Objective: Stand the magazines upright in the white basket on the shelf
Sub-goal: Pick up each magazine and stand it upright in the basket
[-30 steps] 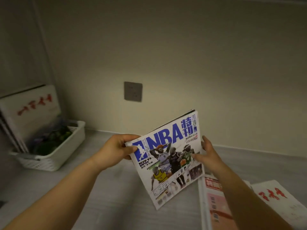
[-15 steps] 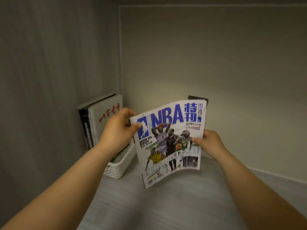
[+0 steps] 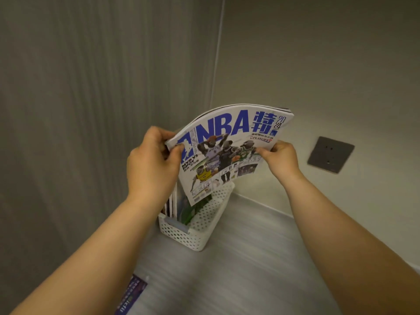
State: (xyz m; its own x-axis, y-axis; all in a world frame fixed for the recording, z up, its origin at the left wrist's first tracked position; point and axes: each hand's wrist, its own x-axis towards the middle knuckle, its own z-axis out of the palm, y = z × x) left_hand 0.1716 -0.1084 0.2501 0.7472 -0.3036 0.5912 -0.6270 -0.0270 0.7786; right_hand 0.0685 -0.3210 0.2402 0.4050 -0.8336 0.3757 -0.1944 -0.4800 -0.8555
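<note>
I have my left hand [image 3: 152, 164] curled round the left edge of the magazine [image 3: 227, 153], thumb on the cover. My right hand [image 3: 280, 159] pinches its right edge between thumb and fingers. The magazine bows upward between the hands, held in the air. Its lower corner hangs over the mouth of the white basket [image 3: 193, 235]; I cannot tell whether it is inside. The basket sits on the shelf [image 3: 250, 269], below and between the hands. Under my left hand, other magazines [image 3: 170, 205] stand upright in it. A grey wall socket [image 3: 330, 154] is right of my right hand.
</note>
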